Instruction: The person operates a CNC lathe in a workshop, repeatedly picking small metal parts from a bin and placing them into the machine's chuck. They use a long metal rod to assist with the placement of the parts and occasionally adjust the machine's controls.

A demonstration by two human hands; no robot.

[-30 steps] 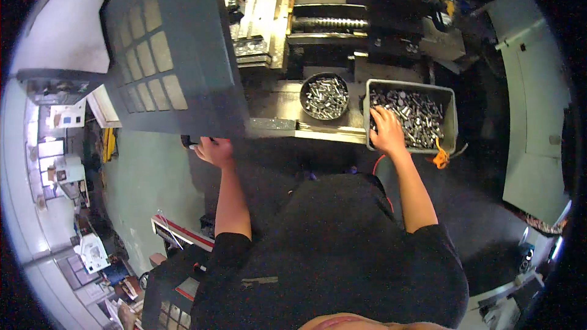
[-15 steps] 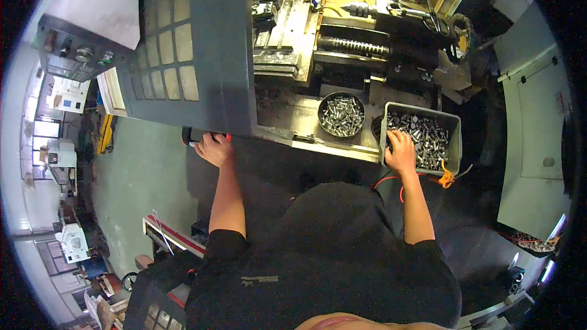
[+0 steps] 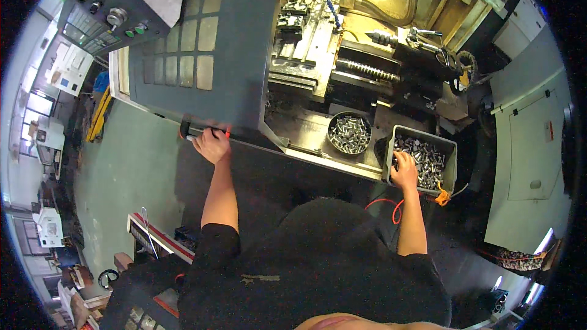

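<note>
1. The left hand (image 3: 212, 146) curls its fingers round a dark handle (image 3: 185, 129) with red at its end, on the lower edge of a grey sliding door (image 3: 238, 85).
2. The right hand (image 3: 404, 173) reaches over the near-left rim of a grey bin (image 3: 451, 171), fingers bent above small metal pieces (image 3: 429, 160); whether they pinch one cannot be told.
3. Left of the right hand and slightly beyond it, a round pan (image 3: 331, 139) full of small metal pins (image 3: 350, 134) sits on the machine's ledge (image 3: 306, 129).
4. Right of that hand, an orange tie (image 3: 443, 196) hangs at the bin's near corner.
5. Beyond the left hand, leftward, is a control panel (image 3: 101, 21).
</note>
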